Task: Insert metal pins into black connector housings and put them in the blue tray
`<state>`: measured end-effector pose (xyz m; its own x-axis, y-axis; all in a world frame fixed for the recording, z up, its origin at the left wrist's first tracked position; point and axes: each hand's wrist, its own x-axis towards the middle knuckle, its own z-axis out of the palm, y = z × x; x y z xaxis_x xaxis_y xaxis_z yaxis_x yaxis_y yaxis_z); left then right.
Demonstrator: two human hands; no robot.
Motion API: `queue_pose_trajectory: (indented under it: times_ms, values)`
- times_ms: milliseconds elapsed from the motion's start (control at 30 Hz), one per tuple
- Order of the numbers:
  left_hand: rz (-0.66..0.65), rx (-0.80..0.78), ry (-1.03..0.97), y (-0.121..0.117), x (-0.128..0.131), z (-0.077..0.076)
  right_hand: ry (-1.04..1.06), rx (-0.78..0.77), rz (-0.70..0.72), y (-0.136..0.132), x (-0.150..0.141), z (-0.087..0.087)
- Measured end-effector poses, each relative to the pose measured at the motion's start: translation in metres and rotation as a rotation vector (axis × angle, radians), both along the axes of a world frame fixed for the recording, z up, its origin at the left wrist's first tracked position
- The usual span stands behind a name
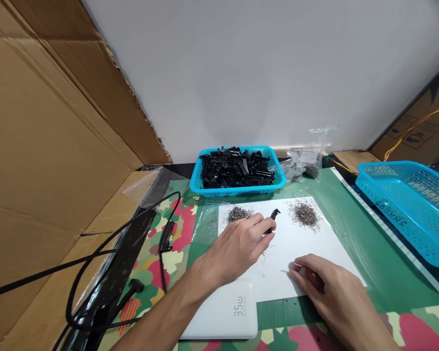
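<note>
My left hand [237, 246] is closed on a small black plastic part [272, 219] that sticks out past its fingertips, over a white sheet [325, 241]. My right hand [322, 282] rests on the sheet's near edge with its fingertips pinched together at a tiny metal piece [290, 269] I can barely make out. On the sheet's far side lie two heaps of small metal springs, one on the left [239, 213] just beyond my left hand and one on the right [305, 214]. A blue basket [197, 181] full of black plastic parts stands behind the sheet.
A second blue basket [406, 204] sits at the right. Clear bags [303, 163] of small parts lie by the wall. A white 35W power bank [229, 314] lies under my left forearm. Black cables [106, 263] loop at the left beside cardboard [40, 161].
</note>
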<state>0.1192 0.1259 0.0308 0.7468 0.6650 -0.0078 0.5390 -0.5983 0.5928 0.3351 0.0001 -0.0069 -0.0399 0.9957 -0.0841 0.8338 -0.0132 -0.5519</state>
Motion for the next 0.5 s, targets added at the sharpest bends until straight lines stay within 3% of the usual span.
queue_pose_trajectory:
  times_ms: [200,333,500]
  values:
    - [0.009,0.013,0.0,-0.001,0.0,-0.001,0.101,-0.038,0.142,0.012,0.008,0.008]
    - [-0.004,0.027,0.008,-0.002,-0.001,-0.002,0.139,-0.036,0.088,0.011,0.01,0.013]
    - [0.003,0.024,0.012,-0.002,-0.002,-0.002,0.007,0.09,0.039,-0.006,-0.006,0.008]
